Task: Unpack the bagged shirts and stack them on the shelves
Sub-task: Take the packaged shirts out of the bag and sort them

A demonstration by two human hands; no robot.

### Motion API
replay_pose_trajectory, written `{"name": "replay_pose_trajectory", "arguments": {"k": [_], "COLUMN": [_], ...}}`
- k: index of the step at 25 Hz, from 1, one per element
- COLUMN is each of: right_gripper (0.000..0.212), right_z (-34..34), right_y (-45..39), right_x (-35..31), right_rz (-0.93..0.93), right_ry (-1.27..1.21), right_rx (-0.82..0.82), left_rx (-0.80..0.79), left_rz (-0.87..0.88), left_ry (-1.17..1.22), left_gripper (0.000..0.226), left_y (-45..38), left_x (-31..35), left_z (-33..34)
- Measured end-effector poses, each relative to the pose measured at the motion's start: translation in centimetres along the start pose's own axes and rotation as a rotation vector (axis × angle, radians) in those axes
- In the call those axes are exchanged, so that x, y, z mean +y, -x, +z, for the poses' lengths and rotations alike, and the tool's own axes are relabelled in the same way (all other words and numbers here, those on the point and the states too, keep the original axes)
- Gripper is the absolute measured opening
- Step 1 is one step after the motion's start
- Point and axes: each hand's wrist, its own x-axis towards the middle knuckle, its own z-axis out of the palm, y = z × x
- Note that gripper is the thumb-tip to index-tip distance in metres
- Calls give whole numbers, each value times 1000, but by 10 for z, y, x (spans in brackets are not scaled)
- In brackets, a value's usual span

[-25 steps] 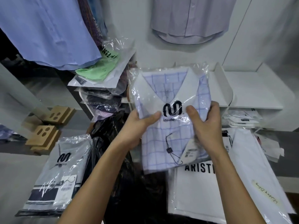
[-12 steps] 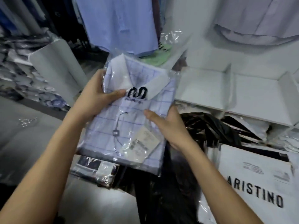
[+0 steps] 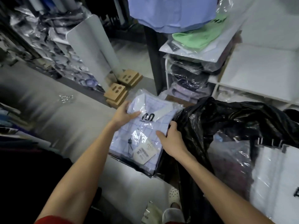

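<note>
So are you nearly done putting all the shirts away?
Not nearly. Some bagged shirts already sit stacked in the shelf, with a green one on top. Right now the left hand and right hand both hold a checked shirt, not yet out of its clear wrapper, low beside the black bag. The white compartment to the right looks unfilled.

Dim, perhaps motion-blurred, warped edges

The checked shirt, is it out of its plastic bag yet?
No. The checked shirt lies folded inside glossy clear plastic, both hands gripping it.
</note>
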Motion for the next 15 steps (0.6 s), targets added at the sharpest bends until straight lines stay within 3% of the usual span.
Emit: {"name": "replay_pose_trajectory", "arguments": {"k": [3, 5, 10, 13, 15], "right_gripper": [38, 40, 40, 45, 49], "right_z": [10, 11, 8, 2, -4], "right_y": [-9, -16, -17, -16, -11], "right_x": [1, 1, 3, 2, 1], "right_rz": [39, 79, 109, 146, 165], "right_ry": [151, 237, 334, 381, 447], "right_rx": [-27, -77, -118, -167, -177], "left_rx": [-47, -44, -100, -316, -360], "left_rz": [-69, -110, -289, -441, -452], "left_ry": [-92, -101, 53, 82, 100], "left_gripper": [84, 87, 126, 111, 107], "left_y": [-16, -23, -25, -31, -43], "left_x": [-36, -45, -42, -64, -81], "left_z": [18, 19, 13, 23, 31]}}
